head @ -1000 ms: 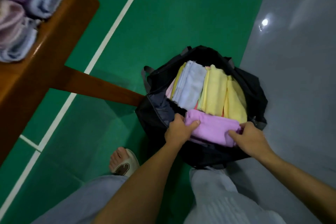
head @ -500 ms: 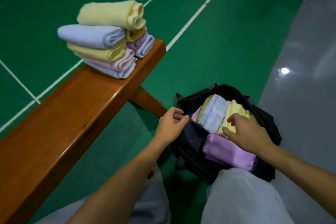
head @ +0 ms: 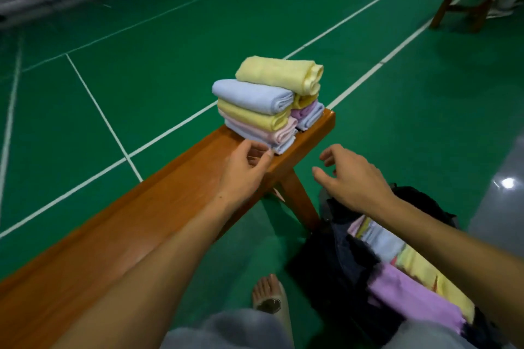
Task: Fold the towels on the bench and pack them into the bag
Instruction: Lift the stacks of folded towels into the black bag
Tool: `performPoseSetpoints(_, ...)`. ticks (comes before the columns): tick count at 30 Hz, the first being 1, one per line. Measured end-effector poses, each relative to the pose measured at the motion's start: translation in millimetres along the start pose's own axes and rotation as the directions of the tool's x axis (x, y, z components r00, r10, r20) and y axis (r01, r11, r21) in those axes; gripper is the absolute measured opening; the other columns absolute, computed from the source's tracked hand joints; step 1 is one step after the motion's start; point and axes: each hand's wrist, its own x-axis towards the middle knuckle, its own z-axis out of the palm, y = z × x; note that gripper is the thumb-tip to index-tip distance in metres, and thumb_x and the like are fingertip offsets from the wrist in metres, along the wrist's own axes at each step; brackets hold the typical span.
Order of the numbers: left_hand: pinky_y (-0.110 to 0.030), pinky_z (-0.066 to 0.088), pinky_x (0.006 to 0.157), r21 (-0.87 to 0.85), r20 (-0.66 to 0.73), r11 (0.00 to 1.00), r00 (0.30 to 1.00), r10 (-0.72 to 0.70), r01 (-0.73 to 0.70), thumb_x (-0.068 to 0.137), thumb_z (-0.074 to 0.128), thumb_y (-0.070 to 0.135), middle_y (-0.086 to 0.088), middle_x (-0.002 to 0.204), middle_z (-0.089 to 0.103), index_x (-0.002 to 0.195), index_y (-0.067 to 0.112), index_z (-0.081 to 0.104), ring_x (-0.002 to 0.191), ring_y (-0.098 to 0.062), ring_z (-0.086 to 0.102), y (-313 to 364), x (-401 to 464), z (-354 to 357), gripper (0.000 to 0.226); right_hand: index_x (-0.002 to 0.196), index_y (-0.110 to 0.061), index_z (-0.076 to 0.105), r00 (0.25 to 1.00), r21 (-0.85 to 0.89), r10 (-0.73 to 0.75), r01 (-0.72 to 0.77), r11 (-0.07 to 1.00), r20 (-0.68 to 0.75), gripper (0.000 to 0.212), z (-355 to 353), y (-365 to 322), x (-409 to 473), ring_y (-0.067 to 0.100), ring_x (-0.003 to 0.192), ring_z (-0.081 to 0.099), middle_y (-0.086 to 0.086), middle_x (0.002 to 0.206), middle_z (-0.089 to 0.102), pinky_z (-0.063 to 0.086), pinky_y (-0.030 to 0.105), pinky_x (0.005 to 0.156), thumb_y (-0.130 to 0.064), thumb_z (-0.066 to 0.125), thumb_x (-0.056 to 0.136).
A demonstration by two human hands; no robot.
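Reaching for the stack of folded pastel terry towels (head: 269,102) is the move here, and it sits up and just left of centre frame, at the far end of the long orange-brown wooden worktop (head: 158,207). Your left hand (head: 246,167) is way closer: fingers loosely curled, holding nothing, thumb tip right at the bottom corner of the pile. Your right hand (head: 354,178) hangs off to the right over the floor, fingers spread, also holding nothing, clearly apart from the towels. The rolls lie with their long axis running upper left to lower right, folded ends facing right. The black fabric bag (head: 334,258) sits lower right, already stuffed with yellow, lilac and pale blue ones, so I'd say you're partway done.
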Motion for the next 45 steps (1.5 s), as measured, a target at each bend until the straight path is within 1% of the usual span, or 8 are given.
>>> performPoseSetpoints(4, -0.015, 0.049, 0.068, 0.000, -0.128, 0.996, 0.988, -0.087, 0.088, 0.104, 0.063, 0.040, 0.009, 0.105, 0.065, 0.114, 0.020, 0.063, 0.095, -0.003, 0.062, -14.7, 36.1, -30.2, 0.022, 0.126, -0.024, 0.052, 0.996, 0.278, 0.004, 0.021, 0.960, -0.091, 0.051, 7.7, -42.3, 42.4, 0.021, 0.113, 0.062, 0.000, 0.125, 0.062, 0.053, 0.044, 0.093, -0.061, 0.058, 0.092)
performPoseSetpoints(8, -0.026, 0.048, 0.079, -0.102, -0.237, 0.975, 0.947, -0.216, 0.197, 0.100, 0.058, 0.061, 0.001, 0.121, 0.060, 0.134, 0.016, 0.051, 0.101, -0.010, 0.061, -35.3, 84.5, -40.2, 0.056, 0.146, -0.014, 0.038, 0.981, 0.554, 0.171, -0.094, 0.827, -0.089, 0.068, 20.9, -79.0, 82.1, 0.025, 0.128, 0.052, 0.008, 0.146, 0.048, 0.045, 0.039, 0.099, -0.059, 0.058, 0.098)
performPoseSetpoints(16, -0.046, 0.056, 0.100, -0.520, -0.036, 0.748, 0.864, -0.502, 0.413, 0.060, 0.066, 0.095, -0.003, 0.118, 0.076, 0.129, 0.023, 0.068, 0.106, -0.026, 0.072, -31.7, 171.2, -45.9, 0.100, 0.166, -0.029, 0.014, 0.785, 0.766, 0.500, -0.559, 0.317, 0.366, 0.143, 26.4, -101.3, 139.8, 0.042, 0.130, 0.052, 0.009, 0.164, 0.033, 0.053, 0.062, 0.098, -0.103, 0.044, 0.047)
performPoseSetpoints(21, -0.041, 0.053, 0.098, -0.455, -0.019, 0.765, 0.854, -0.519, 0.455, 0.076, 0.064, 0.086, -0.002, 0.121, 0.069, 0.132, 0.021, 0.064, 0.105, -0.021, 0.065, -39.1, 172.0, -46.1, 0.086, 0.160, -0.027, 0.033, 0.800, 0.750, 0.435, -0.570, 0.337, 0.413, 0.099, 24.3, -94.8, 143.1, 0.040, 0.133, 0.050, 0.006, 0.163, 0.037, 0.051, 0.065, 0.100, -0.085, 0.054, 0.083)
performPoseSetpoints(30, -0.035, 0.051, 0.072, -0.453, -0.077, 0.773, 0.844, -0.531, 0.444, 0.087, 0.063, 0.076, -0.004, 0.115, 0.066, 0.132, 0.019, 0.058, 0.092, -0.021, 0.062, -33.8, 155.5, -50.3, 0.073, 0.146, -0.022, 0.048, 0.813, 0.719, 0.422, -0.565, 0.405, 0.401, 0.092, 25.4, -99.8, 130.6, 0.036, 0.107, 0.061, 0.008, 0.115, 0.055, 0.056, 0.058, 0.096, -0.079, 0.057, 0.075)
performPoseSetpoints(38, -0.038, 0.055, 0.073, -0.416, -0.029, 0.770, 0.839, -0.543, 0.484, 0.079, 0.070, 0.079, -0.002, 0.073, 0.062, 0.101, 0.013, 0.066, 0.067, -0.024, 0.060, -40.6, 131.5, -56.2, 0.070, 0.161, -0.028, 0.026, 0.781, 0.700, 0.461, -0.604, 0.381, 0.423, 0.123, 25.2, -101.3, 101.2, 0.043, 0.141, 0.039, 0.009, 0.163, 0.032, 0.044, 0.062, 0.104, -0.086, 0.060, 0.058)
performPoseSetpoints(43, -0.052, 0.063, 0.089, -0.435, 0.017, 0.751, 0.839, -0.544, 0.496, 0.066, 0.073, 0.084, -0.015, 0.111, 0.076, 0.106, 0.022, 0.066, 0.098, -0.038, 0.074, -41.9, 116.6, -54.3, 0.074, 0.164, -0.029, 0.015, 0.752, 0.750, 0.391, -0.631, 0.196, 0.531, 0.109, 19.3, -92.2, 84.5, 0.044, 0.138, 0.044, 0.007, 0.166, 0.028, 0.053, 0.070, 0.095, -0.076, 0.069, 0.081)
performPoseSetpoints(45, -0.049, 0.064, 0.079, -0.435, 0.021, 0.747, 0.835, -0.550, 0.503, 0.065, 0.073, 0.085, -0.014, 0.109, 0.076, 0.110, 0.022, 0.068, 0.089, -0.036, 0.074, -39.7, 112.3, -53.2, 0.077, 0.164, -0.028, 0.015, 0.752, 0.755, 0.376, -0.632, 0.177, 0.541, 0.114, 17.6, -90.3, 82.1, 0.043, 0.138, 0.045, 0.007, 0.166, 0.028, 0.053, 0.070, 0.096, -0.080, 0.070, 0.078)
